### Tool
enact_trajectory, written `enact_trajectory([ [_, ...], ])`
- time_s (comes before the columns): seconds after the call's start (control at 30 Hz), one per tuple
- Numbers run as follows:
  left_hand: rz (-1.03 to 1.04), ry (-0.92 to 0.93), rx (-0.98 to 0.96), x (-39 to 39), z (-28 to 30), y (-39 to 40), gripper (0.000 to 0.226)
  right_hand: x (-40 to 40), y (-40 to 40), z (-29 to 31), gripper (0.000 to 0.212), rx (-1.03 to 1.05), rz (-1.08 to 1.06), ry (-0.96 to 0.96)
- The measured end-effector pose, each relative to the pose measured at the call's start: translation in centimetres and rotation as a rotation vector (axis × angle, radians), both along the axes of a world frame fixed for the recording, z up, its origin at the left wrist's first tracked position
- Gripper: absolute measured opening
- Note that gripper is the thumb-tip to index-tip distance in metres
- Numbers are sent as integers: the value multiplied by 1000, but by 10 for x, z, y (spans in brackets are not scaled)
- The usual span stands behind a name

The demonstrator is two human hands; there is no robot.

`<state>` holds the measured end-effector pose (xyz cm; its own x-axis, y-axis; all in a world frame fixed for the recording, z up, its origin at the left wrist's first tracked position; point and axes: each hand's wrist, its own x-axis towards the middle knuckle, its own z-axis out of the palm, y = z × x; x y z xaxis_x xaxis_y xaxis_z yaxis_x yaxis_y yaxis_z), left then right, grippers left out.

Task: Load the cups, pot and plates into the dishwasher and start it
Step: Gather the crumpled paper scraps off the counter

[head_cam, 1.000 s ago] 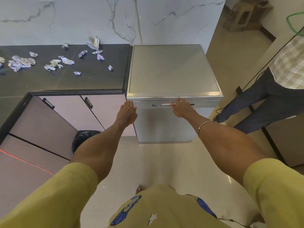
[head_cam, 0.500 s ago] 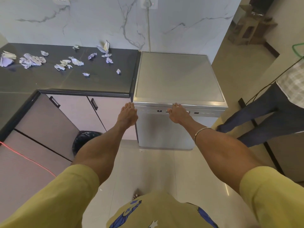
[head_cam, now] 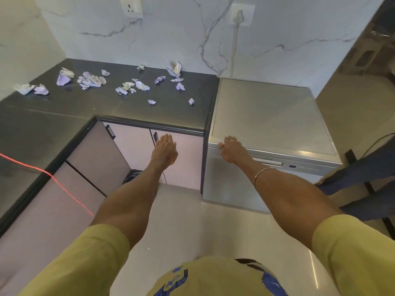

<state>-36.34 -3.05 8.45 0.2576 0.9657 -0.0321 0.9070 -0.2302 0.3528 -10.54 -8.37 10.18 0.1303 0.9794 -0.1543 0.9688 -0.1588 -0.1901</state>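
The silver dishwasher [head_cam: 271, 112] stands closed at the right end of the dark counter, its control strip [head_cam: 299, 166] along the top of the door. My right hand [head_cam: 232, 149] rests with straight fingers on the door's upper left corner, fingertips at the top edge. My left hand [head_cam: 164, 150] hovers flat and open in front of the cabinet doors, holding nothing. No cups, pot or plates show in the head view.
Several crumpled paper scraps [head_cam: 92, 81] litter the dark counter [head_cam: 106, 107]. A black bin [head_cam: 132, 176] sits in the cabinet corner. A person's legs [head_cam: 363, 167] stand to the right of the dishwasher. A plug and cable [head_cam: 238, 17] hang on the marble wall.
The view has swung left and up. My right hand slid from the middle of the door's control strip to its left corner; my left hand now lies before the cabinet doors.
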Motion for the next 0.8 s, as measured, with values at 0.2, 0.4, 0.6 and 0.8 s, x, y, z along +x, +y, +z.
enact_trajectory([
  [0.2,115,16,8,-53,-3,26,43,-44,41,3,47,46,70,34],
  [0.4,203,35,-4,-81,-10,56,47,-69,95,0,40,63,163,44],
  [0.6,262,42,-34,-92,-20,106,47,-65,177,-12,52,113,205,161],
  [0.8,308,44,-62,-83,-23,170,51,-59,240,3,31,256,121,159],
])
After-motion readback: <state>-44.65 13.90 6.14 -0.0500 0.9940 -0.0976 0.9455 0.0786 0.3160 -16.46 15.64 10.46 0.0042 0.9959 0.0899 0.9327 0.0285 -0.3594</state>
